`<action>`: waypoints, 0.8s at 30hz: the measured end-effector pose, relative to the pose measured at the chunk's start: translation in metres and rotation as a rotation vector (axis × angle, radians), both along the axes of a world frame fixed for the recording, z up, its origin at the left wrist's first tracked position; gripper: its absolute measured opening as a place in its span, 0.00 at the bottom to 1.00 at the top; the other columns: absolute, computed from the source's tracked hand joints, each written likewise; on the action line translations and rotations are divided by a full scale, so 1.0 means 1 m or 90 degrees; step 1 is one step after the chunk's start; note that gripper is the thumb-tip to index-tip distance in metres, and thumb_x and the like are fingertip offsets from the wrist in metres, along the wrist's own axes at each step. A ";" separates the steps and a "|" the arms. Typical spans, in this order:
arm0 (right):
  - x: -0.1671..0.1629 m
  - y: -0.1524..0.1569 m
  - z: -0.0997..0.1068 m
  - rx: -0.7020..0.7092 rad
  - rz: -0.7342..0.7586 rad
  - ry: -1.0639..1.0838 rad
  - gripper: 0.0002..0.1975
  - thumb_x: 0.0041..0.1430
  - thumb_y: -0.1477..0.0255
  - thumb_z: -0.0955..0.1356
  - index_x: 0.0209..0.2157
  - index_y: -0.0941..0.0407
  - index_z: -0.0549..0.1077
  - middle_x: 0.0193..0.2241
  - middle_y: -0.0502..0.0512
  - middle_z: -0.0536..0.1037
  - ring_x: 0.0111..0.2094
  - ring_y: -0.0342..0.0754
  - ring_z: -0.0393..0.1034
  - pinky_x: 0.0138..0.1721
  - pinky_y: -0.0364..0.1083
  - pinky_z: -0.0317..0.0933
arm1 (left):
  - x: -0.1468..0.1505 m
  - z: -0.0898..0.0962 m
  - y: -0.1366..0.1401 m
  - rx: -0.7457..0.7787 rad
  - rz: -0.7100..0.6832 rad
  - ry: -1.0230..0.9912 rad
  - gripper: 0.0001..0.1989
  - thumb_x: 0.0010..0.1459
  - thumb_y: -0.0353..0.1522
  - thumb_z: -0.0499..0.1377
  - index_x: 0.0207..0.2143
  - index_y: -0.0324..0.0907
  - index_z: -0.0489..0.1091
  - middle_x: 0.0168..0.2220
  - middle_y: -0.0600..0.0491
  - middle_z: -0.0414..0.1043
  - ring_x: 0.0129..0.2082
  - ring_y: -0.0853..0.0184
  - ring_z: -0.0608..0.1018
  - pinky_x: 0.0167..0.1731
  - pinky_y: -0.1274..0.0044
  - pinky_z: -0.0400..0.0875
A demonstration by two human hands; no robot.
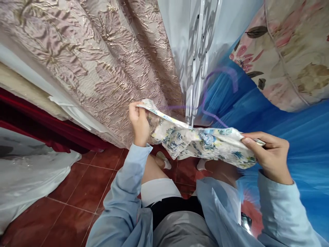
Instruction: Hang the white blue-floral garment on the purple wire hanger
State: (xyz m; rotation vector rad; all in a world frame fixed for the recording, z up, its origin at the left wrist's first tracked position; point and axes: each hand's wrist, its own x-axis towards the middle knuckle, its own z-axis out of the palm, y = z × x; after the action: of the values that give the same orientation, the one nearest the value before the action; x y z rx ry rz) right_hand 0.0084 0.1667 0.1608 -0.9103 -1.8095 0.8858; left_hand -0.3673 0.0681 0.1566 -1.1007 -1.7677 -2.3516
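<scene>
A white floral-print garment [208, 142] with blue and yellow flowers is stretched sideways between my two hands, its lower part hanging in folds. My left hand [140, 123] pinches one end of its upper edge. At the opposite end, my right hand [269, 151] grips the cloth between thumb and fingers. Just beyond the upper edge shows a blurred purple clothes hanger [222, 70], its hook pointing up and right. Whether the hanger touches the garment I cannot tell.
A pink and gold embossed curtain [110, 58] hangs ahead on the left. White metal hanging hardware [196, 65] runs down the middle. Blue cloth [305, 147] and a floral fabric [290, 55] are at right. Dark red cloth [33, 123] hangs left, above red floor tiles [79, 188].
</scene>
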 end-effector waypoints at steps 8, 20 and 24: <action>-0.005 0.006 0.012 -0.080 0.055 -0.010 0.09 0.53 0.60 0.77 0.30 0.51 0.84 0.29 0.53 0.84 0.27 0.50 0.76 0.26 0.45 0.67 | 0.024 0.003 -0.002 -0.304 -0.236 0.206 0.05 0.65 0.27 0.56 0.41 0.44 0.71 0.29 0.56 0.69 0.26 0.67 0.71 0.32 0.76 0.68; -0.028 -0.021 0.053 -0.321 0.210 0.128 0.14 0.53 0.56 0.76 0.30 0.53 0.81 0.23 0.51 0.79 0.20 0.45 0.68 0.19 0.43 0.59 | 0.043 -0.020 -0.003 -0.157 -0.060 0.329 0.14 0.71 0.41 0.52 0.36 0.43 0.70 0.34 0.51 0.71 0.37 0.62 0.75 0.42 0.72 0.69; -0.067 -0.045 0.052 -0.438 0.474 0.120 0.17 0.54 0.55 0.75 0.32 0.56 0.80 0.22 0.51 0.76 0.20 0.43 0.65 0.19 0.42 0.55 | 0.045 -0.034 0.020 -0.036 0.037 0.144 0.19 0.70 0.48 0.51 0.36 0.42 0.66 0.32 0.52 0.68 0.33 0.66 0.72 0.39 0.74 0.69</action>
State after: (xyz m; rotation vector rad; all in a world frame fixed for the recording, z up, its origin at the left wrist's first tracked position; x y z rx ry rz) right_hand -0.0587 0.1219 0.2128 -0.4867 -1.6962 2.0737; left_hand -0.3223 0.0885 0.1228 -1.2483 -1.7699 -2.0616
